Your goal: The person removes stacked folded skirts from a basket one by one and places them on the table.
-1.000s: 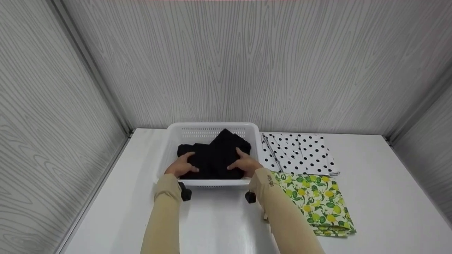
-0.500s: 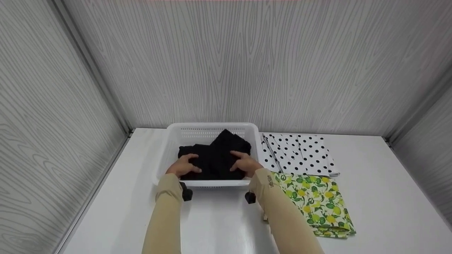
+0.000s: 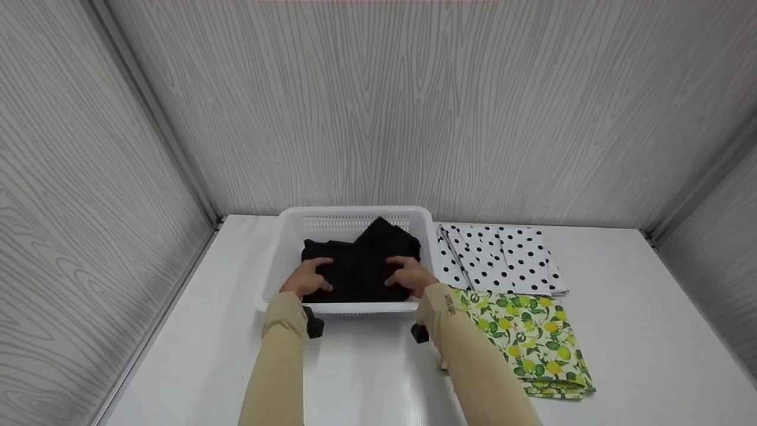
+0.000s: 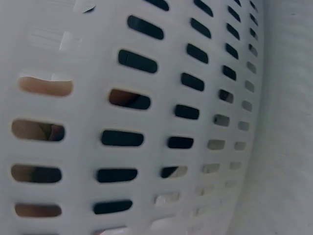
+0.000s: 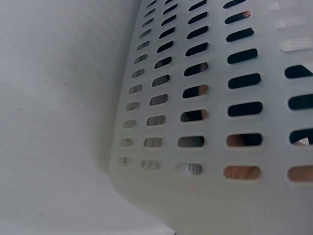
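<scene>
Folded black cloth (image 3: 355, 269) lies in a white slotted plastic basket (image 3: 355, 307), one corner of it pointing up toward the back. At the cloth's left end, my left hand (image 3: 303, 280) grips it, thumb and a finger showing on top. My right hand (image 3: 412, 277) holds the right end in the same way. Both hands reach in over the basket's front rim. The remaining fingers are mostly hidden from above; the left wrist and right wrist views show bits of skin and dark cloth through the slots of the basket wall (image 4: 83, 152).
Right of the basket lies folded white fabric with black dots (image 3: 520, 260), a thin grey rod-like strip (image 3: 455, 257) along its left side. In front of that is folded lemon-print fabric (image 3: 532, 337), partly under my right forearm. Grey wood-grain panels (image 3: 378, 118) enclose the white table (image 3: 366, 378).
The cloth's left end has shifted slightly to the right, and my left hand has moved a little with it. My right hand has shifted only slightly. The basket has stayed put.
</scene>
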`<state>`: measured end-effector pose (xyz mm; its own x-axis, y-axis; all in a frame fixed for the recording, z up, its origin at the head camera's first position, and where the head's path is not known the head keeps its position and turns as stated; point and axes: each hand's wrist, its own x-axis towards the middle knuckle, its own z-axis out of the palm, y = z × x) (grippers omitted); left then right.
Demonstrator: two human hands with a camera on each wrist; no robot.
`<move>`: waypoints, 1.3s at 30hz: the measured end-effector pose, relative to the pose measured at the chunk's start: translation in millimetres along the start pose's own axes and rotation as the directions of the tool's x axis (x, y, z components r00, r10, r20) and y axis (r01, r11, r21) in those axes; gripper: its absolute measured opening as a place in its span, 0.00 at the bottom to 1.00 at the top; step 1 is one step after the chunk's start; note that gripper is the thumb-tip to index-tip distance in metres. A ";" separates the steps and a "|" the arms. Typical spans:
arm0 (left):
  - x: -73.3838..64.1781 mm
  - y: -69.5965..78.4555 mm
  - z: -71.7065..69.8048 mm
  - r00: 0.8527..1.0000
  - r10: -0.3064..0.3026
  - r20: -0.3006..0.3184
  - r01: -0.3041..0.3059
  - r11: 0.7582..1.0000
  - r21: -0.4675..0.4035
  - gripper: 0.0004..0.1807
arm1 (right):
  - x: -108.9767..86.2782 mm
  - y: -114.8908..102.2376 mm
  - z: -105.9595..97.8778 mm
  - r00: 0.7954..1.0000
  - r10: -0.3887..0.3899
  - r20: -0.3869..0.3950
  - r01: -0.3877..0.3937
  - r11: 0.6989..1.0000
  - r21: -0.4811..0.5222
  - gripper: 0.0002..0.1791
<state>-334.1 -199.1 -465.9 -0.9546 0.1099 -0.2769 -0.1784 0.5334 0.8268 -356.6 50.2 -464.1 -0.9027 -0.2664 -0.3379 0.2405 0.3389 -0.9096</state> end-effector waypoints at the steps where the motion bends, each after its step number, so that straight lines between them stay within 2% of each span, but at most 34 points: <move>1: -0.3 0.1 0.5 1.000 -0.001 0.003 0.001 1.000 -0.003 0.40 | 0.2 0.7 -0.1 1.000 -0.011 -0.001 0.011 1.000 -0.012 0.36; 6: 0.4 -0.6 2.2 1.000 0.005 -0.004 -0.005 1.000 -0.013 0.40 | -0.2 0.8 -0.7 0.999 -0.043 0.013 0.044 0.999 -0.024 0.35; 12: 3.4 2.0 1.5 0.999 0.040 -0.008 -0.040 0.999 0.014 0.39 | -3.2 -3.0 -3.4 1.000 -0.025 0.005 0.025 0.999 -0.020 0.37; 18: 2.0 2.2 1.1 1.000 0.025 -0.014 -0.024 1.000 0.017 0.39 | -3.5 -3.6 -2.4 1.000 -0.029 0.009 0.030 0.999 -0.021 0.37; 29: -5.2 10.9 -1.5 0.997 0.042 -0.064 -0.045 0.998 -0.040 0.41 | -8.4 -6.5 -6.4 0.993 -0.118 0.004 0.118 0.993 -0.015 0.43; 39: -16.6 27.9 -9.5 0.989 0.118 -0.091 -0.127 0.987 -0.099 0.42 | -21.2 -19.0 -21.1 0.974 -0.226 -0.010 0.226 0.974 -0.018 0.45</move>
<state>-325.4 -194.0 -433.6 -0.9866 0.0957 -0.1318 -0.0785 0.4295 0.8997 -349.6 68.5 -434.6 -0.9372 -0.3272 -0.1208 0.0237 0.2858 -0.9580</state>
